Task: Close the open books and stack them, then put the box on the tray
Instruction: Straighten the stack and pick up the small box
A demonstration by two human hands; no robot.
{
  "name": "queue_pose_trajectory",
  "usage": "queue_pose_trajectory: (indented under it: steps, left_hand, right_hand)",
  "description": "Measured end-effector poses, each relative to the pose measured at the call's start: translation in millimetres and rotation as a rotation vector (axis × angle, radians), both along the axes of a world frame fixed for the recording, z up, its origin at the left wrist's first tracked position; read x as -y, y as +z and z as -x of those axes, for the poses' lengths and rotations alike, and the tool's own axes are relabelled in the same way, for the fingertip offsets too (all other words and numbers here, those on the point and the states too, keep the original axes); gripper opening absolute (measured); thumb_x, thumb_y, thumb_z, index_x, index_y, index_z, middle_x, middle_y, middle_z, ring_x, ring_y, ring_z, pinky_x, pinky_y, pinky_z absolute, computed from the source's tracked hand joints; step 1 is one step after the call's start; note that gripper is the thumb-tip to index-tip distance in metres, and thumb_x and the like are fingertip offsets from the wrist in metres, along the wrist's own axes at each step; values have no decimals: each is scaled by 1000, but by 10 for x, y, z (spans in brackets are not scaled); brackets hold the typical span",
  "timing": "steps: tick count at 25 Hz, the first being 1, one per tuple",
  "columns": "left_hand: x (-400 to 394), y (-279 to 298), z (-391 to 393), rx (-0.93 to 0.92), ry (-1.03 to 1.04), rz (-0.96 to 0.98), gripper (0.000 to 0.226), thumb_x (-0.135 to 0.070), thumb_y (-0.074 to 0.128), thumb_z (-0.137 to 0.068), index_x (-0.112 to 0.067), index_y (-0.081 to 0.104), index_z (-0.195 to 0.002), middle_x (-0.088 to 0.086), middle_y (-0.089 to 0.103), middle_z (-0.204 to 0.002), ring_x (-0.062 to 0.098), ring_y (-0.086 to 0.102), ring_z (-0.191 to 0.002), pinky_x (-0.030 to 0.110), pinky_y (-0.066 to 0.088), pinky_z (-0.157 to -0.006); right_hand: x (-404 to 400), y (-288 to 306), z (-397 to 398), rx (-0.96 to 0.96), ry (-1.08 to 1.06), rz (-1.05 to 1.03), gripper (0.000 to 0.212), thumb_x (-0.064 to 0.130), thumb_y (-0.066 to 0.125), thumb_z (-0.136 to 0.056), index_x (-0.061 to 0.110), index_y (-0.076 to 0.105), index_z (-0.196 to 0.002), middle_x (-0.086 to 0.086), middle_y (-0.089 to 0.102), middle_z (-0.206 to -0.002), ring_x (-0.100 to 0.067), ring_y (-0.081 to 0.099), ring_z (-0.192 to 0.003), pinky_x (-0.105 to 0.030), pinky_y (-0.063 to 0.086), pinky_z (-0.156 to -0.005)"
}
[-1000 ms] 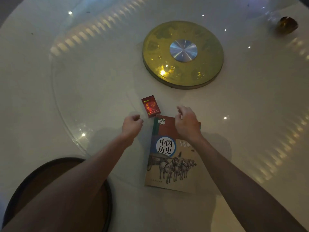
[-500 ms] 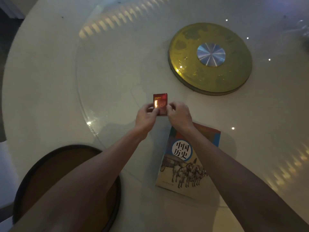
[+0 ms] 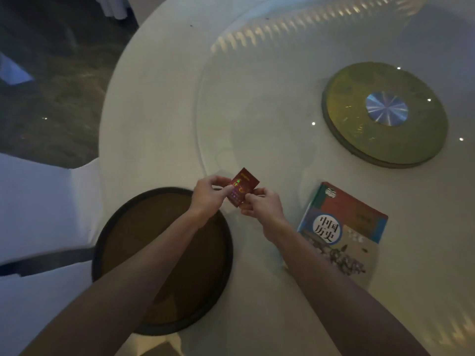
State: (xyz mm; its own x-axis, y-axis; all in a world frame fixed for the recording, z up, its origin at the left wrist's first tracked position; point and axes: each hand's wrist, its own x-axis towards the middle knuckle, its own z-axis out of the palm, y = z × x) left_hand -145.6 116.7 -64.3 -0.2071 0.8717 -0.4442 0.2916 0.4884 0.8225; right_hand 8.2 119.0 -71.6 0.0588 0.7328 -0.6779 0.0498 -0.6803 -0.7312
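Just beyond the tray's (image 3: 108,242) far right rim, both hands, left (image 3: 208,195) and right (image 3: 262,205), pinch the small red box (image 3: 243,185) above the desk (image 3: 154,111), so an early release could drop it outside.

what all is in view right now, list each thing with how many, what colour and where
box: one, red, held above the table near the tray's far edge
tray: one, round, dark rim, brown inside, near left
book: closed, one visible, colourful cover, near right on the table
table: one, round, white
glass turntable: one, clear, on the table
disc: one, gold with silver centre, far right
chair cover: one, white, left
hands: two, left hand and right hand both pinching the box
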Motion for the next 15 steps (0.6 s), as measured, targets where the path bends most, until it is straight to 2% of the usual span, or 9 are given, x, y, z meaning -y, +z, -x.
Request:
queue_pose_trajectory:
  steps: [4,8,10,15]
  left_hand:
    - [483,-79,445,-59,-19,27,23,-17,74,-88,-10,77,-111,2,78,-103,14,73,-96,42,59,-92]
    - [894,-200,689,-190,-56,55,24,-18,70,-92,-12,75,-114,-3,67,-108,12,65,-102,35,58,-91]
    - [1012,-294,745,-240,-62,76,26,-18,68,-93,-14,73,-118,-1,65,-116,15,62,-110,36,56,-95]
    - [1127,-441,766,-320,-135,124,40,-20,66,-94,-15,63,-133,3,63,-130,19,59,-121,41,52,-102]
  right_hand:
    - [483,-21,436,-99,27,116,17,21,61,-100,6,63,-110,-13,76,-91,-16,72,-68,-30,61,-64]
    - [894,-77,702,-188,104,279,29,26,61,-100,6,64,-120,-16,76,-110,-25,76,-100,-41,62,-91]
    - [1006,-77,756,-227,133,317,27,26,60,-101,8,64,-120,-14,74,-116,-25,73,-108,-44,59,-98]
    - [1066,-37,784,-221,212,324,9,25,61,-100,20,67,-103,-8,71,-118,-25,67,-117,-50,54,-105]
